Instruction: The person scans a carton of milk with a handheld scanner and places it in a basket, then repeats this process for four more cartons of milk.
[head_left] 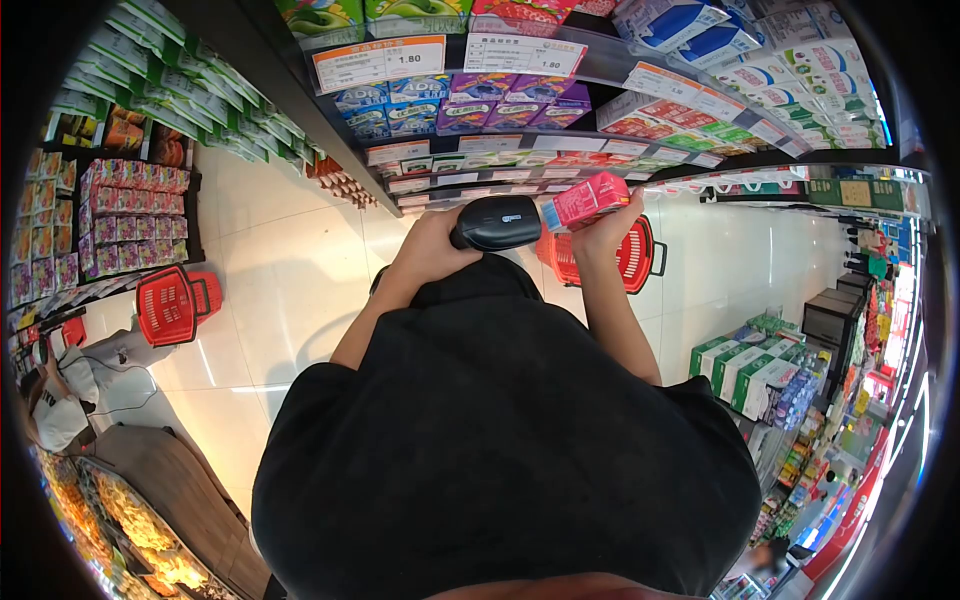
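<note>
Black shirt (500, 430) fills the foreground; past it, the left grip (435, 248) wraps a scanner (500, 223) facing a pink box (590, 201) pinched in the right grip (604, 234). Scanning seems in hand; the next move calls for steady aim. Beyond are a basket (637, 264) and shelf (603, 70).

Bright indoor light with strong fisheye distortion. Left of the black shirt (505, 430), the pale floor (265, 290) carries streaks of glare and 1 soft shadow; far right of it, white light strips (909, 450) bend into arcs. Black vignetting borders the view.
</note>
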